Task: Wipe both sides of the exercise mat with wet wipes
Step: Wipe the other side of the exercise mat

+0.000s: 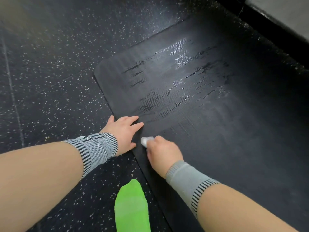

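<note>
1. Mat [209, 114]: black, lying flat on the floor [50, 81], running from lower centre up to the right. Its rounded corner is at upper left of my hands. Ribbed surface, with wet streaks shining across the far part.
2. Right hand [163, 151]: on the mat near its left edge, fingers curled round a bunched white wipe [146, 141]. The wipe sticks out at the front of my fist and sits against the mat surface. How much of it is tucked inside my palm I cannot tell.
3. Left hand [124, 131]: fingers straight and spread, palm down, holding nothing. It lies across the mat's left edge, fingertips on the mat, heel on the floor. It is just beside the wipe, thumb close to it but not touching.
4. The wet streaks lie beyond both hands; the mat right around the wipe looks dull and mostly dry.
5. Both wrists carry grey knitted supports with black stripes: left [95, 151], right [189, 181].
6. Floor: dark rubber with white speckles, a faint seam line running down its left side.
7. A bright green sock [132, 208] is on the floor at bottom centre, just beside the mat's left edge, between my forearms.
8. Top right: a black baseboard [275, 29] with a grey wall above it, near the mat's far side.
9. Nothing lies on the mat apart from my hands and the wipe.
</note>
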